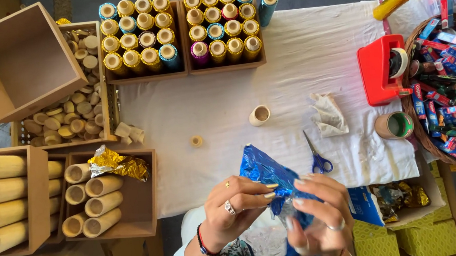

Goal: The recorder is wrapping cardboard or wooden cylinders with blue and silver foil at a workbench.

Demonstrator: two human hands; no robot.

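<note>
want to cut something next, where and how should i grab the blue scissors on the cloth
Take the scissors by the blue handle loops, which lie at the near end, closest to the hands; the blades point away up the white cloth. Come from above on the near side. The right hand is nearest, but both it and the left hand are pinching blue foil.

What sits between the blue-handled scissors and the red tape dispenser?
In the head view, a crumpled white cloth lies on the tablecloth between the scissors and the dispenser.

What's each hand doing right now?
Left hand: closed on the blue foil sheet.
Right hand: closed on the same sheet.
</note>
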